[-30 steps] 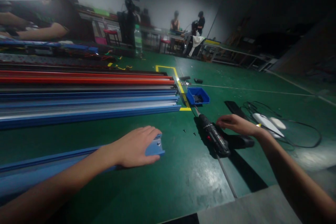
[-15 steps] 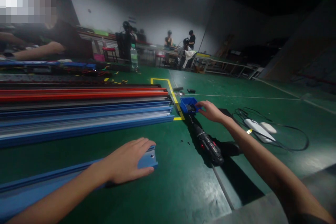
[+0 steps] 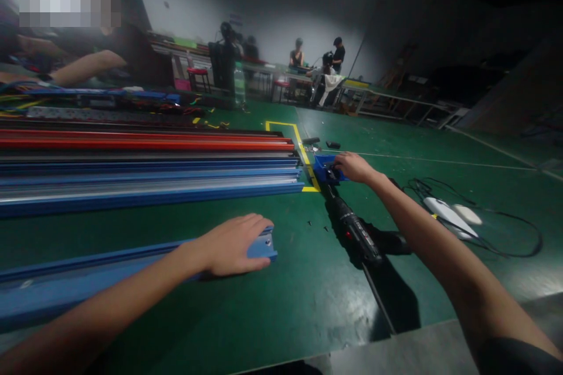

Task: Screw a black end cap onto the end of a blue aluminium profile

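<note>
My left hand [image 3: 235, 244] lies across the end of a blue metal profile [image 3: 261, 248], its thumb on the near side and its fingers over the far edge. A small hole shows near the profile's end. Further off, my right hand [image 3: 355, 167] reaches into a small blue bin [image 3: 323, 173] with dark small parts in it. Its fingers are bent together and their tips are hidden, so what they pinch cannot be made out. A black power screwdriver [image 3: 358, 234] lies below the bin, its tip pointing at it. Two small dark screws [image 3: 326, 228] lie on the green surface left of the tool.
Blue profiles [image 3: 153, 190] and red profiles [image 3: 153, 139] lie side by side at the left, ending near yellow tape [image 3: 295, 129]. White devices with black cables [image 3: 448, 217] are at the right. A bottle [image 3: 239, 83] and a co-worker's arm [image 3: 88, 65] are beyond.
The view has shifted slightly, moving the scene right and up. My right fingers have gone from the bin's rim deeper into it. My left hand stays on the profile.
</note>
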`<state>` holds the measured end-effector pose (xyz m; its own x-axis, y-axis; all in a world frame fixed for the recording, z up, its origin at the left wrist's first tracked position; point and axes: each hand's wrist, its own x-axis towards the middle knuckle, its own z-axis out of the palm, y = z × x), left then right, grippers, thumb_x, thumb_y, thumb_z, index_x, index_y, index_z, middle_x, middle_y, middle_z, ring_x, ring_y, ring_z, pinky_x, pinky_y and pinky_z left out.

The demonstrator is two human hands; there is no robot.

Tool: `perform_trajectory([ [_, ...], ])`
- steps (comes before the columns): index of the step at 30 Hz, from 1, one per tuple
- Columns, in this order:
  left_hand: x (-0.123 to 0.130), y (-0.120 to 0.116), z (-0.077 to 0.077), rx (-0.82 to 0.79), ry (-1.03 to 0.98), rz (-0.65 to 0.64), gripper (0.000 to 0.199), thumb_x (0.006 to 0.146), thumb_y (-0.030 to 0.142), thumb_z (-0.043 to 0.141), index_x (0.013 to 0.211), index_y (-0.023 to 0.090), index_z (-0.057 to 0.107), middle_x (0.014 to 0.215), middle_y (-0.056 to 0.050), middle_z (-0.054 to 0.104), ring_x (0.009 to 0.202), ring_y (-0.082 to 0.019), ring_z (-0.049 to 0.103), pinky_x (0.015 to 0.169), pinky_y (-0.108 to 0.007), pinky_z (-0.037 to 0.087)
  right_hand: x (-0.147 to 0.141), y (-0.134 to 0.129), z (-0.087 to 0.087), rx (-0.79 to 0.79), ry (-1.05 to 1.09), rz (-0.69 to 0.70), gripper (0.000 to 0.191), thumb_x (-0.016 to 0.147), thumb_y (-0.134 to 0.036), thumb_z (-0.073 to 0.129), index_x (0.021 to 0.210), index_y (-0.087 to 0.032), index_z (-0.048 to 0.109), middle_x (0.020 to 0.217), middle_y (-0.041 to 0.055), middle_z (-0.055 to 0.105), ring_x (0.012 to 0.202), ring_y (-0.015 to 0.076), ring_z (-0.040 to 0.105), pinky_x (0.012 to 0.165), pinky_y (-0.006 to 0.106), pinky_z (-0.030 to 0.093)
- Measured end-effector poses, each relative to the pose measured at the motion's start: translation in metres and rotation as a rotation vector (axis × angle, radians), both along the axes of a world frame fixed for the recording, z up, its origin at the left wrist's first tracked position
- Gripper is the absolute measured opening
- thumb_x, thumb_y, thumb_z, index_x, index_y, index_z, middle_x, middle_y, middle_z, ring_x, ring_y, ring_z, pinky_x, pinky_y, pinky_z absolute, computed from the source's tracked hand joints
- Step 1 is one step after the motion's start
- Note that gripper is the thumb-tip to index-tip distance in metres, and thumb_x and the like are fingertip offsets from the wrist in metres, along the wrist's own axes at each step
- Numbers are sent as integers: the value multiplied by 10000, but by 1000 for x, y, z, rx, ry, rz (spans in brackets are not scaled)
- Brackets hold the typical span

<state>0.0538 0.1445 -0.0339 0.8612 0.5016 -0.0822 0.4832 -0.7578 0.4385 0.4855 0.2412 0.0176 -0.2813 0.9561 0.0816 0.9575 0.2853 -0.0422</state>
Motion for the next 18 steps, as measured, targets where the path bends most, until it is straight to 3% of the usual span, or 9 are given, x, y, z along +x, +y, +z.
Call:
perform_trajectory([
  [4, 0, 3, -1, -8, -16, -9, 753, 909, 649, 601, 1480, 163, 526, 1401, -158, 630, 1235, -304, 626, 1071, -477, 508, 1, -29, 13, 145, 134, -156, 235, 961, -256, 532, 1019, -114, 711, 975, 141, 738, 866, 255, 663, 768, 337, 467],
  [7, 0, 5, -2, -4, -30, -14, 752, 890, 635, 631, 1460, 153, 543, 1408, -159, 633, 1252, -308, 626, 1101, -468, 497, -25, -68, 14, 176, 265, -166, 293, 984, -385, 529, 1045, -132, 663, 946, 110, 726, 828, 226, 664, 736, 319, 501],
  [9, 0, 7, -2, -8, -38, -17, 749, 884, 624, 642, 1453, 147, 547, 1412, -160, 632, 1260, -308, 623, 1115, -464, 488, -57, -102, 7, 103, 637, -116, 307, 941, -458, 638, 983, -155, 643, 922, 90, 714, 820, 217, 673, 729, 317, 533],
  [13, 0, 9, -2, -25, -67, -37, 701, 869, 599, 675, 1405, 160, 570, 1374, -142, 647, 1222, -292, 628, 1090, -448, 499, -131, -164, -28, -137, 927, -7, 243, 943, -418, 717, 912, -181, 674, 869, 64, 730, 788, 205, 705, 717, 326, 584],
  [16, -2, 10, -1, -8, -54, -60, 628, 845, 584, 708, 1286, 146, 620, 1260, -141, 685, 1138, -294, 649, 1029, -443, 523, -167, -183, -66, 39, 951, 101, 92, 977, -298, 685, 938, -214, 691, 927, 75, 766, 860, 231, 746, 784, 383, 632],
  [18, -4, 9, 0, 2, -58, -72, 598, 837, 573, 722, 1252, 152, 633, 1225, -135, 698, 1115, -295, 659, 1007, -440, 529, -178, -183, -87, 207, 917, 291, 72, 995, -192, 617, 989, -223, 681, 1043, 106, 775, 1002, 250, 768, 871, 410, 650],
])
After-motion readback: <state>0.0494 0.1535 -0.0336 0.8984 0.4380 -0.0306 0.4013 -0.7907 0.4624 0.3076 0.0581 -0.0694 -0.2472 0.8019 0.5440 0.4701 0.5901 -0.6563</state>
